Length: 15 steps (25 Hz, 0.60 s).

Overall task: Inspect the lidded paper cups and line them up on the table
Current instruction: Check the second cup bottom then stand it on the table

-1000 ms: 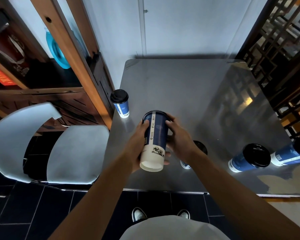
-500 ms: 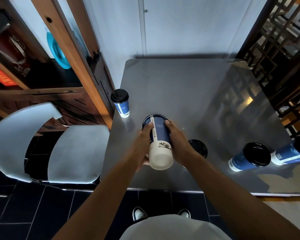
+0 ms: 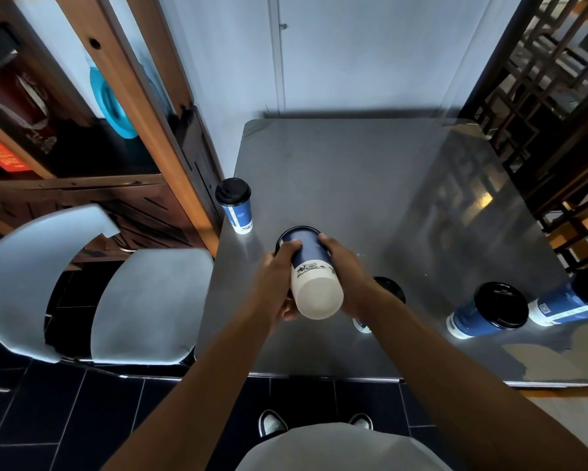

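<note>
Both hands hold a blue and white paper cup (image 3: 311,277) above the grey table (image 3: 353,185), tipped so its white bottom faces me and its black lid points away. My left hand (image 3: 275,283) grips its left side and my right hand (image 3: 348,273) its right side. One lidded cup (image 3: 236,207) stands upright at the table's left edge. Another lidded cup (image 3: 387,294) stands just behind my right wrist, mostly hidden. At the right, a lidded cup (image 3: 486,312) and another lidded cup (image 3: 571,300) stand near the front edge.
A white chair (image 3: 115,300) stands left of the table. A wooden shelf unit (image 3: 143,107) runs along the left. A dark lattice screen (image 3: 540,79) borders the table's right side. The wall lies behind the table. Dark floor tiles and my shoes show below.
The held cup has tilted further, so its white bottom now faces me more squarely, and its seam stripe has turned out of sight. The other cups have not moved.
</note>
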{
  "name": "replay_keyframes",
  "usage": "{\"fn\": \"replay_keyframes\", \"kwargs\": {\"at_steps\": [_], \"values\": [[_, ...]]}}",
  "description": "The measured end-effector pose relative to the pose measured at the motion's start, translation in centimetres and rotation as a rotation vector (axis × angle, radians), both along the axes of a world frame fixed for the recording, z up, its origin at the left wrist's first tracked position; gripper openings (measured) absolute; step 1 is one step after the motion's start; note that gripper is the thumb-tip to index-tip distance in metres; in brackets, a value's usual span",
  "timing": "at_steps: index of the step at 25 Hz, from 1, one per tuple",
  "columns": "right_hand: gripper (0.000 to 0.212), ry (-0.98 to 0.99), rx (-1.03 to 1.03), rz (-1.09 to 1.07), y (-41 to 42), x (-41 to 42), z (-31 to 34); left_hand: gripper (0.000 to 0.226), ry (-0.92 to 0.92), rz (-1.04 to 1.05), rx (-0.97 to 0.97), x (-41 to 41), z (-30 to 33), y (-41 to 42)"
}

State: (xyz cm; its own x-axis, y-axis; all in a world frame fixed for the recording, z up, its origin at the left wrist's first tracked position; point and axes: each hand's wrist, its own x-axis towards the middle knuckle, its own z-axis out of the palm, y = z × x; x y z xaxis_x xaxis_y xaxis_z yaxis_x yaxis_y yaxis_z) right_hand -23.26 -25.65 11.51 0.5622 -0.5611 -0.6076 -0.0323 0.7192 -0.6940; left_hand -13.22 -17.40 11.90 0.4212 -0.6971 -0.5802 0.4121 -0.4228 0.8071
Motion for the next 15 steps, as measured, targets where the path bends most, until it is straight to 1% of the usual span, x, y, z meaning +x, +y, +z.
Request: {"fn": "replay_keyframes", "kwargs": {"at_steps": [2, 5, 8, 9, 10, 12, 15], "values": [[0.039, 0.003, 0.006, -0.003, -0.2, 0.0, 0.0, 0.085, -0.013, -0.031, -0.008, 0.1, 0.3, 0.1], [0.042, 0.032, -0.048, -0.011, -0.4, 0.3, 0.6, 0.095, -0.088, -0.077, 0.026, 0.9, 0.4, 0.0], [0.042, 0.151, -0.289, 0.046, -0.8, 0.7, 0.1, 0.093, -0.145, -0.105, 0.019, 1.3, 0.5, -0.1], [0.044, 0.171, -0.326, 0.068, -0.8, 0.8, 0.1, 0.088, -0.143, -0.117, -0.006, 1.2, 0.5, -0.1], [0.046, 0.165, -0.310, 0.072, -0.8, 0.9, 0.1, 0.083, -0.134, -0.120, -0.031, 1.1, 0.5, -0.1], [0.048, 0.121, -0.203, 0.040, -0.7, 1.0, 0.2, 0.077, -0.080, -0.086, -0.063, 0.9, 1.0, -0.1], [0.047, 0.058, -0.106, -0.012, -0.7, 1.0, 0.5, 0.054, 0.005, -0.059, -0.098, 0.7, 1.4, 0.2]]}}
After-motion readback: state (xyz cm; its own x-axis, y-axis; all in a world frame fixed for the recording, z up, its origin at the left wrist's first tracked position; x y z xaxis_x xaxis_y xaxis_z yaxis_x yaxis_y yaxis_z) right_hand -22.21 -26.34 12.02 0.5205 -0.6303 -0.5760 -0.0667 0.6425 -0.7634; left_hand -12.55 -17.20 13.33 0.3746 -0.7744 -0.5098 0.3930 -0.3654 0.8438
